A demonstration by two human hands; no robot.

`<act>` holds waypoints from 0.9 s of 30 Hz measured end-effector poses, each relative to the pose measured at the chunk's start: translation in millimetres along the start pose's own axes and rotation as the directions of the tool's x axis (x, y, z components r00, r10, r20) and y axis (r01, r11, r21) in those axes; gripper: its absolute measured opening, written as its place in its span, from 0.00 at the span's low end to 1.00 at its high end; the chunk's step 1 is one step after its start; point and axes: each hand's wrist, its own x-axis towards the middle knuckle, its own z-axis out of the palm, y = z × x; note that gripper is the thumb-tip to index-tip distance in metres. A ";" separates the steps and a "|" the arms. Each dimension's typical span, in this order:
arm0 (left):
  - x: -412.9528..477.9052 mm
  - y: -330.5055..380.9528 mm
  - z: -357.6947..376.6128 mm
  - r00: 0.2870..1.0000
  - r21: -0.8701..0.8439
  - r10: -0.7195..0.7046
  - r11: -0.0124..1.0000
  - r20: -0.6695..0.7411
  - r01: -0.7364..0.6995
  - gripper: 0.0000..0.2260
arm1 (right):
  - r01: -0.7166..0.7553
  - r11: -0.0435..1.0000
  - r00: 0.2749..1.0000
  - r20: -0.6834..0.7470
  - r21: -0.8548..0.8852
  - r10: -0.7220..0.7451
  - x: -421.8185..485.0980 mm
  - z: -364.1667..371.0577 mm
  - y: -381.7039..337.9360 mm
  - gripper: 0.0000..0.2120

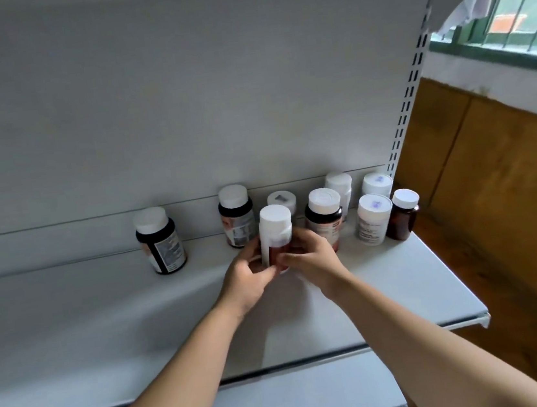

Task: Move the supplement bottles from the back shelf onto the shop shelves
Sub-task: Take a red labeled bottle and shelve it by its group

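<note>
**Small shop, retail shelving**

White metal gondola shelf [106,324] w/ slotted upright [407,101] & plain back panel [146,100]: std shop fittings. Stock = white-capped supplement bottles [374,219] grouped at the back. Barred window [507,15], wood panelling [495,192] to the right.

Shelf [106,324] pale grey. Bottle caps [324,200] white. Far-right bottle [401,221] amber-brown. Window frame [495,53] green. Right panel [493,175] brown wood.

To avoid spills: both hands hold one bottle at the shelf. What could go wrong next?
1. The right hand is close against the dark bottle; pulling away could tip it.
2. Both it and the left hand grip the held bottle low, so it may lean when released.
3. The brown bottle stands near the shelf end; a knock could push it off.
</note>
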 end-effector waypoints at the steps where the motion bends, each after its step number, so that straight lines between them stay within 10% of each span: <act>1: -4.1 0.7 0.1 1.000 0.001 0.020 1.000 0.004 -0.020 0.19 | 0.017 1.000 1.000 -0.012 0.008 -0.017 -4.1 -0.6 -3.6 0.18; 17: -64.7 34.9 -26.4 0.994 -0.432 0.109 0.896 -0.002 -0.099 0.19 | 0.036 0.936 0.980 0.170 0.349 -0.101 -64.6 13.5 -40.1 0.18; 27: -67.5 41.4 -24.1 0.994 -0.340 0.099 0.934 -0.037 -0.106 0.11 | 0.113 0.945 0.987 0.072 0.308 -0.141 -67.6 18.2 -44.2 0.17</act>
